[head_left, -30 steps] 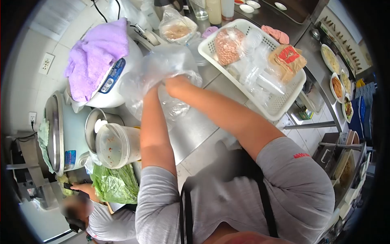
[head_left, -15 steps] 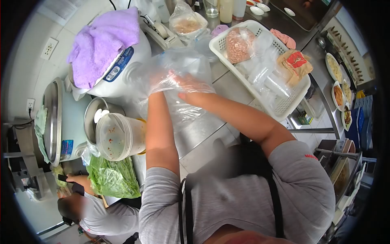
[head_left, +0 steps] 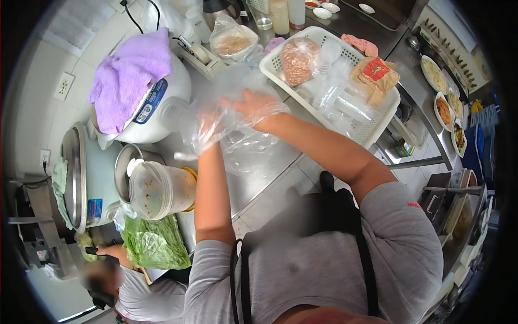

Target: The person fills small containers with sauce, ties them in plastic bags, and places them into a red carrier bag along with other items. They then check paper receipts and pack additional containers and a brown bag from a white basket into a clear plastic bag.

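A large clear plastic bag (head_left: 237, 81) is bunched over the steel counter, its thin film loosely wrapped around both of my hands. Film covers my left hand (head_left: 211, 123) down to the wrist, and its fingers are blurred behind the folds. Beside it, my right hand (head_left: 252, 109) has its fingers stretched toward the left one, with film crossing the wrist. Loose crumpled plastic (head_left: 248, 148) hangs below the hands over the counter (head_left: 264, 175).
At right stands a white basket (head_left: 380, 129) with clear containers and a paper bag. A purple towel (head_left: 129, 75) drapes a white pot at left. Nearby are a clear tub (head_left: 151, 191) and bagged greens (head_left: 156, 243). Another person (head_left: 151, 297) works at lower left.
The right hand has risen slightly, fingers more visible and spread. Film has slid and gathered around the left wrist. The whole view has shifted a little.
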`<state>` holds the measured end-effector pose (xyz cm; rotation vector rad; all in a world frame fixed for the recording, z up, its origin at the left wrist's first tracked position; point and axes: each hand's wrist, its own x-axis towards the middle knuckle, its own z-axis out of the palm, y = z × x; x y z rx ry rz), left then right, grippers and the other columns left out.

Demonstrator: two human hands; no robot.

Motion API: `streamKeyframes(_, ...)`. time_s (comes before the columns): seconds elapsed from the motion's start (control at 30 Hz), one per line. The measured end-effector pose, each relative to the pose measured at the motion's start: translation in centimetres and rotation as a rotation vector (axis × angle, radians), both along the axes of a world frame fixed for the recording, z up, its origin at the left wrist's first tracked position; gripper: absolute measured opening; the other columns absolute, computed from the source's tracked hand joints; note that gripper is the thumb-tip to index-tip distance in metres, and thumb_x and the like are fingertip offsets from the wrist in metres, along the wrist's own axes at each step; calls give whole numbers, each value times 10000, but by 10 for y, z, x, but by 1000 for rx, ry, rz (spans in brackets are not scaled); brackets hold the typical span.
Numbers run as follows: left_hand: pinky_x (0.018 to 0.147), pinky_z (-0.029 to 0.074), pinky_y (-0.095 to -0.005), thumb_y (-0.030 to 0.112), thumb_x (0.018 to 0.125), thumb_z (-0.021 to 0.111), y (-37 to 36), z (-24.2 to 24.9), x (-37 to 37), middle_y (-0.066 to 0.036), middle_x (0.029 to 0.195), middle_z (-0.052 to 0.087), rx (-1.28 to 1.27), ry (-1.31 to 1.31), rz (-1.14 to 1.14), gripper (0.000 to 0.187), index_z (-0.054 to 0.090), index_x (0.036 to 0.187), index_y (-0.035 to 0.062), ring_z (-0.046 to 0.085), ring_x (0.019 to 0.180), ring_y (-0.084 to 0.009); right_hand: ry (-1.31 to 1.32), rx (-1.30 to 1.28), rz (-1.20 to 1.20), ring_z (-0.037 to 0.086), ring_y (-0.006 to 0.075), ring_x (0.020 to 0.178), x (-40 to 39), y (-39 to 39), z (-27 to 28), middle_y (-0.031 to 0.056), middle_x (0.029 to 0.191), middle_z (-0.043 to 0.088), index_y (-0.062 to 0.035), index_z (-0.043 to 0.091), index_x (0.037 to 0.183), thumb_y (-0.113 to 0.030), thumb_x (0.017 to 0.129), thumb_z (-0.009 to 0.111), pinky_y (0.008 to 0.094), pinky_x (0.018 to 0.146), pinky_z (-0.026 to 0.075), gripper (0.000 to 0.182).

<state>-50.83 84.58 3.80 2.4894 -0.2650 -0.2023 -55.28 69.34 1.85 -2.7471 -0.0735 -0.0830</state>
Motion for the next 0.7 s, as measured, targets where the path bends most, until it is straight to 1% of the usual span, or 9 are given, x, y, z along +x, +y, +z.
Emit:
streamKeyframes(0.07,879,339,-316,251,753,526,-10,8,-47,-146,1108,492,-85,-208,-96,491,405,1135,-32,455,1034,-258,-64,-138,72,508,310,822,-23,-2,34,160,978,432,-327,282,1251,-179,783,434,362,734,428,514)
streamKeyframes(0.13,861,348,-318,240,766,515,-27,16,-71,-136,1084,502,-202,-483,-181,477,402,1140,-33,462,1004,-251,-41,-66,115,512,319,833,-20,-10,29,167,984,437,-335,273,1253,-155,793,410,376,742,427,512)
streamKeyframes(0.2,849,354,-321,238,780,502,-32,39,-75,-130,1065,509,-343,-471,-163,462,402,1142,-30,467,984,-244,-110,-40,184,513,321,854,-24,-8,25,171,992,443,-336,281,1248,-121,790,408,387,750,427,522)
streamKeyframes(0.27,842,357,-325,245,794,486,-37,80,-55,-127,1052,514,-505,-172,-41,448,408,1142,-24,471,974,-236,-274,-63,277,511,317,886,-37,3,24,171,1003,449,-330,307,1237,-75,775,428,397,756,428,541)
streamKeyframes(0.37,845,358,-320,276,818,457,-22,83,-16,-118,1061,517,-725,260,94,438,413,1142,-16,473,988,-217,-618,-197,284,508,298,919,-54,9,45,165,1039,451,-305,368,1207,-69,744,489,389,749,441,533)
streamKeyframes(0.47,820,384,-299,281,841,423,-11,75,-6,-93,1059,520,-864,469,77,385,440,1121,16,503,953,-198,-503,67,336,504,291,921,-57,2,65,141,1059,451,-295,409,1176,-116,697,567,363,731,454,535)
streamKeyframes(0.57,828,390,-289,290,846,410,-3,48,8,-71,1094,502,-1178,851,-68,381,438,1127,35,494,984,-188,-759,-8,305,501,283,923,-57,-10,74,127,1071,448,-284,420,1165,-168,630,640,343,720,460,590)
streamKeyframes(0.67,828,401,-298,296,852,385,-16,25,-5,-74,1109,496,-1183,549,-47,388,418,1151,52,489,1002,-184,-1024,210,122,496,296,918,-46,-17,87,128,1045,453,-209,437,1150,-172,581,677,342,724,457,618)
streamKeyframes(0.7,906,328,-336,345,857,361,-22,20,-6,-108,1148,463,-1110,573,-74,444,383,1185,46,417,1088,-212,-968,327,24,500,268,938,-40,-22,88,130,1099,440,-140,379,1206,-186,620,669,324,745,448,655)
